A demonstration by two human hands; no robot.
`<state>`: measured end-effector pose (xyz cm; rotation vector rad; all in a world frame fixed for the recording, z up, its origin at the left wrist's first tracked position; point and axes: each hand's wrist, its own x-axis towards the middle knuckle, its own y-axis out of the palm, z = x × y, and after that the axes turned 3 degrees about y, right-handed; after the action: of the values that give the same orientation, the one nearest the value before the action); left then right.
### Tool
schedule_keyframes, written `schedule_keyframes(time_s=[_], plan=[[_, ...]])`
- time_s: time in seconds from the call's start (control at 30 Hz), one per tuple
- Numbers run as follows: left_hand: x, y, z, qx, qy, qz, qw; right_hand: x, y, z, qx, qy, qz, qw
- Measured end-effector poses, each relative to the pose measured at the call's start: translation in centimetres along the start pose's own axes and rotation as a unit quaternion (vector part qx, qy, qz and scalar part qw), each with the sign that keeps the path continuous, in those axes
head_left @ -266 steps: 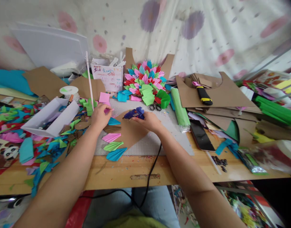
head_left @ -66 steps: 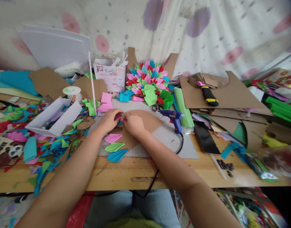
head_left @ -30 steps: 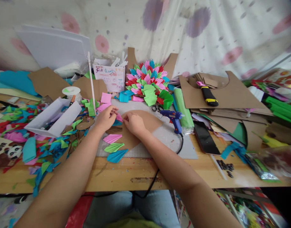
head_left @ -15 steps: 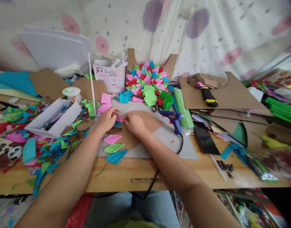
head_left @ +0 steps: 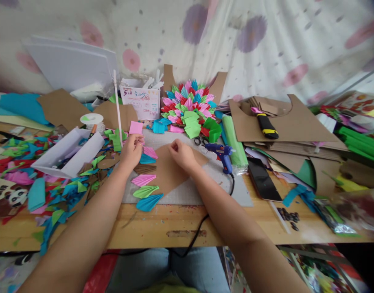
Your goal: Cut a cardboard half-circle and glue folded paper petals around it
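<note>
A fan-shaped brown cardboard piece (head_left: 170, 171) lies on a grey mat (head_left: 205, 183). Along its left edge sit folded paper petals: pink (head_left: 150, 152), blue (head_left: 146, 159), pink (head_left: 143, 179), green (head_left: 145, 191) and blue (head_left: 148, 202). My left hand (head_left: 131, 149) is left of the top pink petal, its fingers curled on a flat pink paper piece (head_left: 141, 141) just below a pink square (head_left: 135, 127). My right hand (head_left: 181, 153) rests on the cardboard's top edge, fingers loosely curled with nothing in them. A blue glue gun (head_left: 221, 154) stands to its right.
A finished multicoloured paper flower (head_left: 189, 101) leans at the back. Scissors (head_left: 200, 140), a green roll (head_left: 233, 142), a phone (head_left: 263, 175), stacked cardboard with a black-yellow knife (head_left: 265, 124) lie right. A white box (head_left: 67, 152) and paper scraps (head_left: 37, 179) fill the left.
Both hands let go of the top pink petal, which now lies at the cardboard's edge. My left hand moved back-left onto the pink paper; my right hand shifted right.
</note>
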<state>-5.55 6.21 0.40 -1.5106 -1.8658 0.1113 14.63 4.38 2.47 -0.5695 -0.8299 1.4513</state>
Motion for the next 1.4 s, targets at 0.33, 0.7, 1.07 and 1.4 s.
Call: schedule_keyframes(time_s=[0.33,0.7,1.07,1.4], plan=[[0.1,0.0,0.3,-0.016,-0.041,-0.039,0.998,1.7,-1.0,-2.6,0.056,0.063,0.058,0.995],[0.0,0.2,0.0,-0.001,-0.024,-0.052,0.998,1.4,-2.2,-2.3,0.015,0.101,0.023,0.995],[0.1,0.2,-0.1,-0.045,-0.029,-0.08,0.995,4.0,-2.6,-2.3,-0.192,0.118,0.022,0.974],[-0.2,0.3,-0.7,-0.032,-0.014,-0.067,0.997,3.9,-1.5,-2.4,-0.26,0.116,0.05,0.957]])
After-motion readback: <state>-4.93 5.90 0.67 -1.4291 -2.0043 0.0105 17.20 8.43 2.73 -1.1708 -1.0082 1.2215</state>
